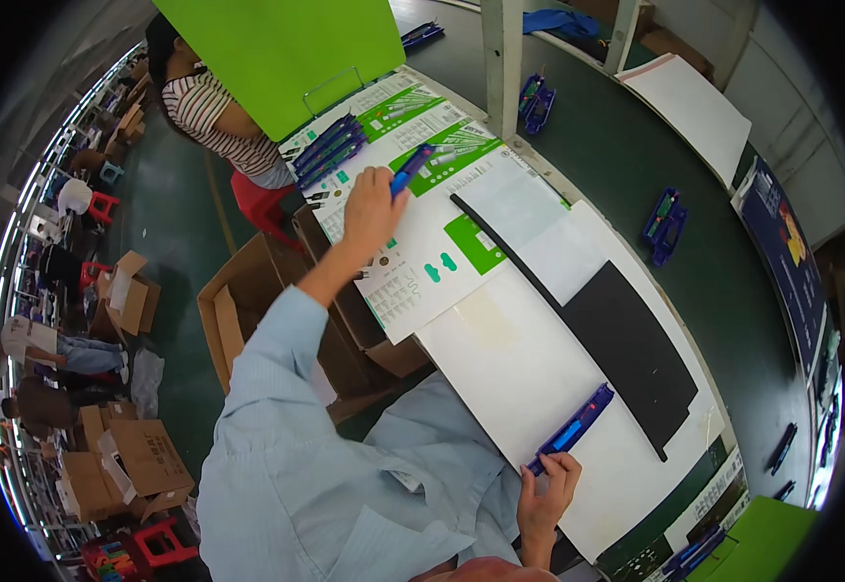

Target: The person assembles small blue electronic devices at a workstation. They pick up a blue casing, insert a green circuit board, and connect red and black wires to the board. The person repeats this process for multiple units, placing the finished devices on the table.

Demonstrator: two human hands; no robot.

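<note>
My left hand (374, 209) reaches out over the printed sheets, its fingers closed round a long blue-purple plastic housing (411, 172). A row of similar blue-purple housings (330, 150) lies just beyond it, side by side at the far left of the table. Near the front edge, my right hand (548, 493) grips the near end of another long blue-purple housing (577, 422), which has a bright blue part inside. That housing is tilted over the white table surface (500, 378); whether it touches the surface I cannot tell.
A black mat (626, 359) with a long thin strip lies mid-table. Behind runs a dark green conveyor (597, 126) carrying more housings (665, 228). A metal post (502, 68) and green panel (286, 58) stand at the back. An open cardboard box (238, 291) sits left, near a seated person (214, 112).
</note>
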